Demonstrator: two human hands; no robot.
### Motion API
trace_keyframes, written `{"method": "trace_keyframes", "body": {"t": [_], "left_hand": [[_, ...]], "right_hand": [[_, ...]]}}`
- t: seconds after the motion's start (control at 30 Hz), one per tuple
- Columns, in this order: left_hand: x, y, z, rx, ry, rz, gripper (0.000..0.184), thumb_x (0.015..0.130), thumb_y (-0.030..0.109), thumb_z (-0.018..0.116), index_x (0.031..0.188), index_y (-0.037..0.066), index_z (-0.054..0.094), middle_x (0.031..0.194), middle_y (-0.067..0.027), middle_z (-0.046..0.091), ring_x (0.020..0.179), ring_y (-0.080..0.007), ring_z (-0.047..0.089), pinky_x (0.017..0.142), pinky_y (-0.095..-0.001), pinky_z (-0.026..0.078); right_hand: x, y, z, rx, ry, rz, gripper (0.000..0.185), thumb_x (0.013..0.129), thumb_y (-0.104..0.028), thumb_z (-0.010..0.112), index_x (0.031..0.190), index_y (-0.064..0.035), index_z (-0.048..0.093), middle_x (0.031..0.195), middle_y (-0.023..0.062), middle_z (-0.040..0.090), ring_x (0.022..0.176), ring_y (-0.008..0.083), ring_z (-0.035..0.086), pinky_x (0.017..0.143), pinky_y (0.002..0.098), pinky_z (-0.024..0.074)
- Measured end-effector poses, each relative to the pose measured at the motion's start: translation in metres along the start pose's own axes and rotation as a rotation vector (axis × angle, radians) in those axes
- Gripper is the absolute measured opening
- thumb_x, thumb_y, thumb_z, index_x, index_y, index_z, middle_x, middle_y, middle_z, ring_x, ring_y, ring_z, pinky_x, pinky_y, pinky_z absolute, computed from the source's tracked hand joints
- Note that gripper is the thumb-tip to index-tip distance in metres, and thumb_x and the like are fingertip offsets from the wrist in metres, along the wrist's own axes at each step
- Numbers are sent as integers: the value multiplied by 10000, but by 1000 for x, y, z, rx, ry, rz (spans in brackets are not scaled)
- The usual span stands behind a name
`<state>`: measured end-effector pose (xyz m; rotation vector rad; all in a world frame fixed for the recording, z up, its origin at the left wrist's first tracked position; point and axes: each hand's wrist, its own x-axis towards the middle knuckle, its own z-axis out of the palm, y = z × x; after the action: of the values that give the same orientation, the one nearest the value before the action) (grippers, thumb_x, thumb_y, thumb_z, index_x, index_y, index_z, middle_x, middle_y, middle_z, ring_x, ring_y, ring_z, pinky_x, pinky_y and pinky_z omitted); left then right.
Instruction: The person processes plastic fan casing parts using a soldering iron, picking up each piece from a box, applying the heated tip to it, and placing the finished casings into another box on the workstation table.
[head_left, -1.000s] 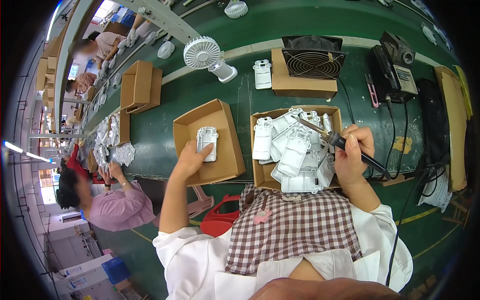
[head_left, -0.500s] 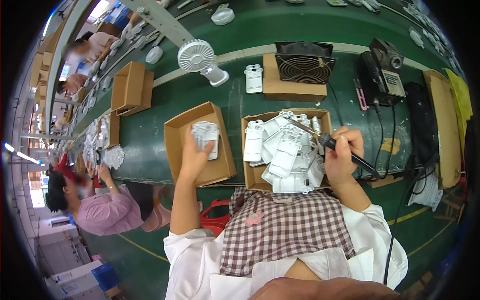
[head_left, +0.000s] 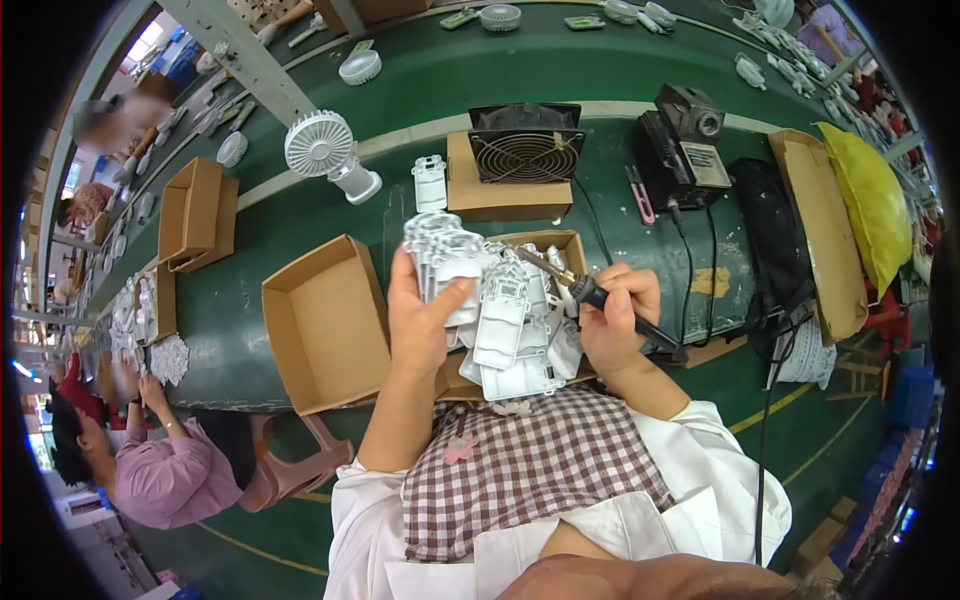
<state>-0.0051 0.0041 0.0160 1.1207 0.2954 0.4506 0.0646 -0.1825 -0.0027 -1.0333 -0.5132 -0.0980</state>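
Across the green workbench (head_left: 225, 325) in front of me, two cardboard trays sit side by side: the left tray (head_left: 325, 335), wider to my view, and the filled tray (head_left: 560, 241), heaped with loose white casings (head_left: 505, 318). Beyond the heap stands a black fan (head_left: 525, 150). The stack of white casings (head_left: 440, 262) is at the left edge of the filled tray, to the right of the left tray; whether it rests on anything below, I cannot tell. My left hand (head_left: 418, 325) is wrapped around it, thumb along the right side, fingers at the left, and the stack's long axis runs roughly away from me. My left is plainly the nearer hand to it; my right hand (head_left: 615, 312) is apart from it, past the heap. That right hand is closed around a soldering iron (head_left: 650, 332), whose length slants from near right to far left. Smallest of all, its metal tip (head_left: 530, 257) points toward the stack, above or against the heap; contact there is unclear.
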Motion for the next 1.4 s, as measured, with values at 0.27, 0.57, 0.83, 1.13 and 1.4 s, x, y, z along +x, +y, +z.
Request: {"method": "trace_keyframes", "body": {"t": [0.27, 0.57, 0.83, 1.13, 1.4], "left_hand": [[-2, 2, 6, -174, -80, -139, 478, 768, 7, 632, 1203, 9, 432, 1055, -90, 582, 940, -156, 583, 834, -291, 463], [-2, -1, 9, 142, 68, 75, 399, 784, 55, 632, 1143, -3, 468, 1002, -52, 579, 873, -101, 550, 788, -249, 446], [-3, -1, 8, 291, 174, 130, 408, 773, 44, 629, 1147, 1, 472, 1012, -59, 582, 884, -108, 554, 793, -258, 450], [-2, -2, 7, 325, 158, 161, 422, 773, 47, 633, 1157, -6, 468, 1017, -60, 583, 886, -108, 557, 791, -261, 454], [-3, 2, 10, 303, 151, 146, 404, 776, 44, 630, 1146, 2, 473, 1001, -49, 579, 866, -98, 552, 772, -251, 454]], "right_hand": [[-7, -6, -4, -27, -154, 43, 161, 899, -117, 537, 987, -26, 438, 873, 130, 535, 591, 113, 542, 540, 232, 468], [-4, -13, 4, -212, -193, 27, 89, 864, -46, 561, 881, -11, 481, 763, 106, 580, 585, 108, 548, 536, 234, 464], [-2, -9, 8, -261, -168, 75, 106, 854, -39, 597, 835, -18, 494, 732, 75, 578, 572, 80, 501, 516, 226, 412], [1, -6, 9, -342, -226, 23, 100, 878, -36, 536, 818, -17, 458, 711, 82, 542, 519, 79, 481, 483, 211, 417], [1, -6, 9, -340, -243, 35, 104, 877, -37, 539, 813, -19, 460, 711, 80, 542, 534, 79, 481, 496, 212, 418]]}}
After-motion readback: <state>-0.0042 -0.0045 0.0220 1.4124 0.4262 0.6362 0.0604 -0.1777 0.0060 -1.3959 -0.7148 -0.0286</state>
